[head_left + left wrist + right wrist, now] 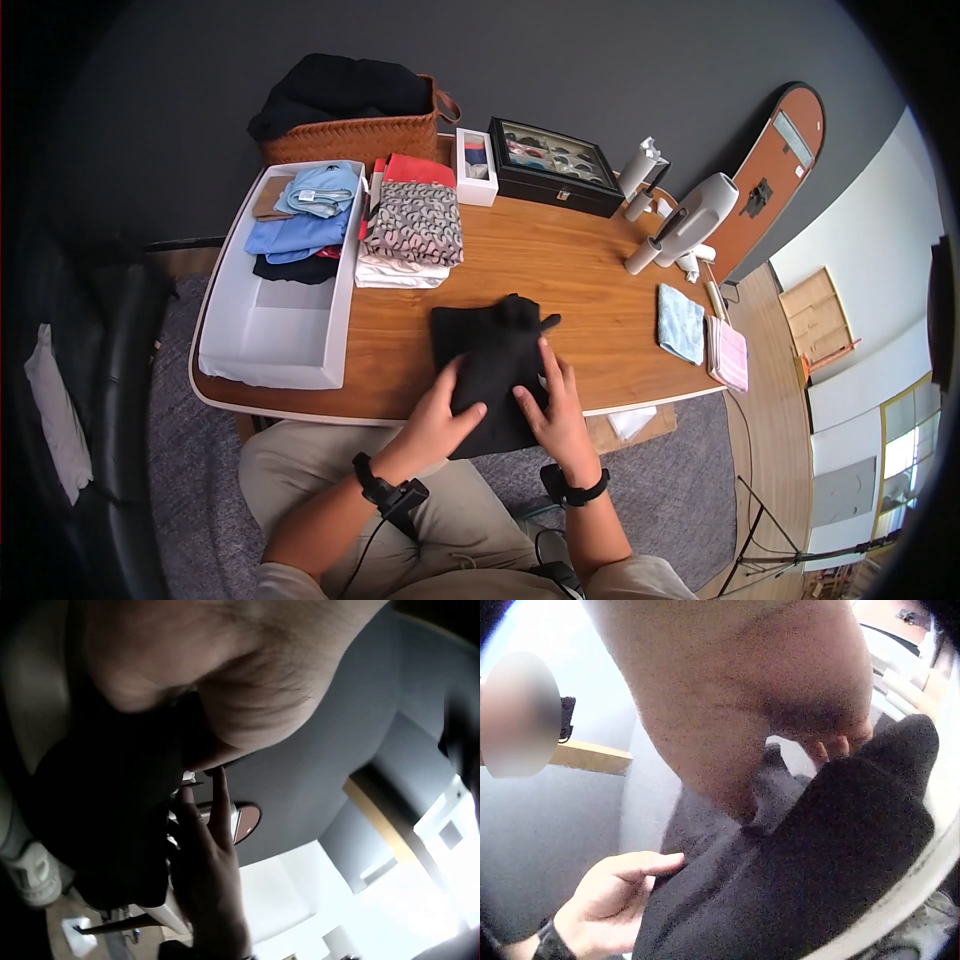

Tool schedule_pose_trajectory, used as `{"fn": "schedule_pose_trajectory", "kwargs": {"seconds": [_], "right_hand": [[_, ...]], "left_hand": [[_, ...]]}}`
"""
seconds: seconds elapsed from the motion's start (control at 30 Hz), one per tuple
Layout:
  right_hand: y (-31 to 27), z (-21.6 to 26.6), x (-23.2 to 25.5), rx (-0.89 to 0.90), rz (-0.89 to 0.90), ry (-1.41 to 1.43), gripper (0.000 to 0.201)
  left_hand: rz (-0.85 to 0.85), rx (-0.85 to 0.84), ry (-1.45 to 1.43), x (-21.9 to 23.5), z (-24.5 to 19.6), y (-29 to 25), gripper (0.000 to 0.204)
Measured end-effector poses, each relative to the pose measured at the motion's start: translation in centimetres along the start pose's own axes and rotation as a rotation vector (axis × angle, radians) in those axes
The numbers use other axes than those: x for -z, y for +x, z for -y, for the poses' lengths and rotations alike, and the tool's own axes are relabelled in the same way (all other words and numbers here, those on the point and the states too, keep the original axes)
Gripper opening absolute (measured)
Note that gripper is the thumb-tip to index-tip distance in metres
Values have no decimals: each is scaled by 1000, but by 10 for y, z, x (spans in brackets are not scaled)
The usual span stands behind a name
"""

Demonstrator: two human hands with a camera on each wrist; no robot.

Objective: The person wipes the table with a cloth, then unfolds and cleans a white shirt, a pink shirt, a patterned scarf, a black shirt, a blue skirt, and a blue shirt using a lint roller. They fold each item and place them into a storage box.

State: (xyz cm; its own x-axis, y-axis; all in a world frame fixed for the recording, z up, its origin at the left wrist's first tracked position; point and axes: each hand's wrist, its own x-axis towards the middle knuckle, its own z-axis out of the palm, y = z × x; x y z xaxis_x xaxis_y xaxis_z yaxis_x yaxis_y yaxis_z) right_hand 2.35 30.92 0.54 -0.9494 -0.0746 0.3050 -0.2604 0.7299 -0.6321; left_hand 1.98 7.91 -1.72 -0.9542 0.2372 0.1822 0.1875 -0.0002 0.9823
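A black cloth (pixel 490 375) lies over the table's front edge, part of it hanging down, with a bunched lump at its far end. My left hand (pixel 435 425) holds its left side, thumb on top and fingers hidden beneath. On the right side my right hand (pixel 555 415) grips the cloth, its thumb on the near part and its fingers along the edge. In the right wrist view the dark cloth (pixel 795 862) spans between both hands, the left hand (pixel 611 900) pinching its edge. The left wrist view shows the cloth (pixel 105 802) as a dark mass.
A white box (pixel 275 345) with folded clothes stands at the left, beside a stack of patterned fabric (pixel 412 222). Behind are a woven basket (pixel 350 137), a small white box (pixel 476 185) and a glass-topped case (pixel 555 185). A grey steamer (pixel 700 218) and folded towels (pixel 680 322) are at the right.
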Motion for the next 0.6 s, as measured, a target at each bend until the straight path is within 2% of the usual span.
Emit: {"fn": "schedule_pose_trajectory", "kwargs": {"seconds": [0.07, 0.1, 0.13, 0.2, 0.27, 0.33, 0.47, 0.53, 0.6], "right_hand": [[5, 13, 6, 59, 41, 41, 79], [4, 18, 7, 23, 22, 51, 78], [4, 17, 6, 24, 23, 52, 78], [0, 7, 4, -149, 0, 148, 75], [-2, -4, 2, -163, -23, 137, 73], [-3, -8, 5, -246, 50, 176, 71], [0, -1, 8, -267, 41, 215, 68], [4, 6, 12, -370, 94, 258, 67], [0, -17, 0, -313, 79, 364, 67]], "left_hand": [[-33, 238, -387, 6, 11, 12, 59], [-53, 366, -620, 9, 14, 14, 55], [-55, 366, -620, 12, 14, 16, 55], [-64, 400, -789, 17, 16, 17, 55], [-66, 391, -775, 15, 17, 18, 57], [-69, 364, -735, 13, 18, 17, 59], [-46, 351, -734, 14, 14, 16, 61], [-14, 341, -728, 15, 13, 16, 62], [7, 355, -749, 16, 6, 16, 64]]}}
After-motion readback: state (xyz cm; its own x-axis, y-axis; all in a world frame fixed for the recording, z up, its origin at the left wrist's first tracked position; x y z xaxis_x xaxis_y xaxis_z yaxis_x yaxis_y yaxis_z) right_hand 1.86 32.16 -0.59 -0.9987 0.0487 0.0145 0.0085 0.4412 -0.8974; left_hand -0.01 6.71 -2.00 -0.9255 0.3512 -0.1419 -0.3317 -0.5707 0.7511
